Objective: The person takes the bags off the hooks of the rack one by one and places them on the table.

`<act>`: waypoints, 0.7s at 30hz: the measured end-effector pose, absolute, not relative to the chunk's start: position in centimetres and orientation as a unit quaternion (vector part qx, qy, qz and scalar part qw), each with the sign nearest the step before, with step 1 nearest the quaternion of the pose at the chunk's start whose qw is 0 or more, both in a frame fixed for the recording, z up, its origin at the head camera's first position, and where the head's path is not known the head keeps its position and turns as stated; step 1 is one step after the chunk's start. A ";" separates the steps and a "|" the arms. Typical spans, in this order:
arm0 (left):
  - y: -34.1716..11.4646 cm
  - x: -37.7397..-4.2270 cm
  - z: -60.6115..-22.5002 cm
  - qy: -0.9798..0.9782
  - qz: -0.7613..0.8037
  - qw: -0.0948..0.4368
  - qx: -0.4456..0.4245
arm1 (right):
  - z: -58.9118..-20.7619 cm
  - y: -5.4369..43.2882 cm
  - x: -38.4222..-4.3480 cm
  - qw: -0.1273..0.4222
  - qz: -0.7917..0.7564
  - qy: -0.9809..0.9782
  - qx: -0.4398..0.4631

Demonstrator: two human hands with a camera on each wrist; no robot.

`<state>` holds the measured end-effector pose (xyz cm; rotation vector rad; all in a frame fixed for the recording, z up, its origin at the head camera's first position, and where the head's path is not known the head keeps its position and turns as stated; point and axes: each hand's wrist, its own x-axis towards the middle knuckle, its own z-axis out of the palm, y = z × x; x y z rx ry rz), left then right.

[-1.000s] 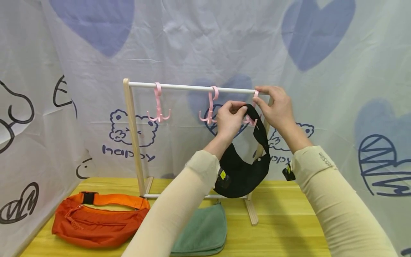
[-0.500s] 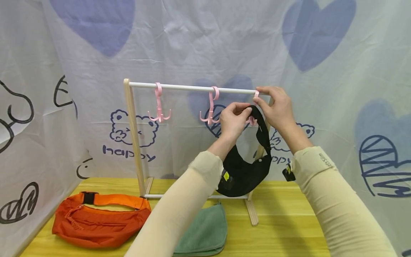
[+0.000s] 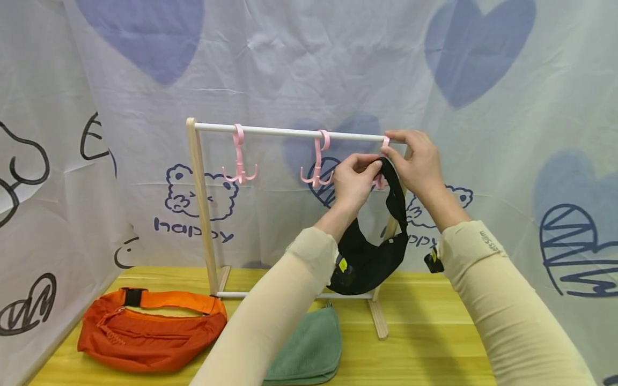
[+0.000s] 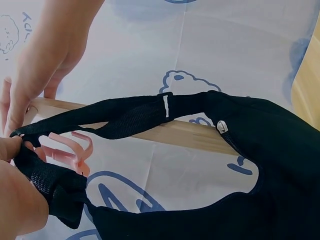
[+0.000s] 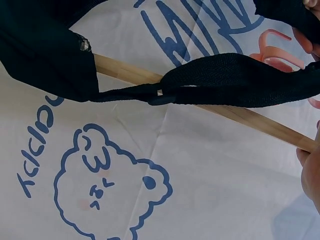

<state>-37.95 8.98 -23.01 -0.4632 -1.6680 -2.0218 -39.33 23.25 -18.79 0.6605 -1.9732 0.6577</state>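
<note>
In the head view my left hand (image 3: 354, 182) pinches the top of the strap of a black shoulder bag (image 3: 369, 271), which hangs below it in a loop. Beside it, my right hand (image 3: 419, 163) holds the upper part of the rightmost pink hook (image 3: 385, 141) at the white rail (image 3: 285, 131), with thumb and finger around it. From the left wrist, the prongs of that pink hook (image 4: 72, 152) show inside the loop of the strap (image 4: 132, 117), close to the pinching fingers. The right wrist view has the strap (image 5: 220, 80) running across the hook's prongs.
Two more pink hooks, a left one (image 3: 238, 155) and a middle one (image 3: 317, 161), hang on the rail of the wooden rack (image 3: 200, 203). An orange waist bag (image 3: 149, 338) and a green pouch (image 3: 309, 343) lie on the yellow table (image 3: 429, 332). Behind hangs a printed cloth (image 3: 314, 64).
My left hand has moved a little to the right with the black bag's strap, nearer the rightmost hook. The right hand keeps its hold at the rail.
</note>
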 end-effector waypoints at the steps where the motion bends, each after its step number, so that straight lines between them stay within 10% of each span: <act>1: 9.0 -38.0 -23.0 -0.609 -0.737 0.239 -0.170 | -18.8 23.3 -39.3 0.461 0.268 -0.802 0.268; 21: 8.8 -37.4 -23.4 -0.596 -0.749 0.222 -0.183 | -18.7 23.2 -39.3 0.450 0.266 -0.814 0.255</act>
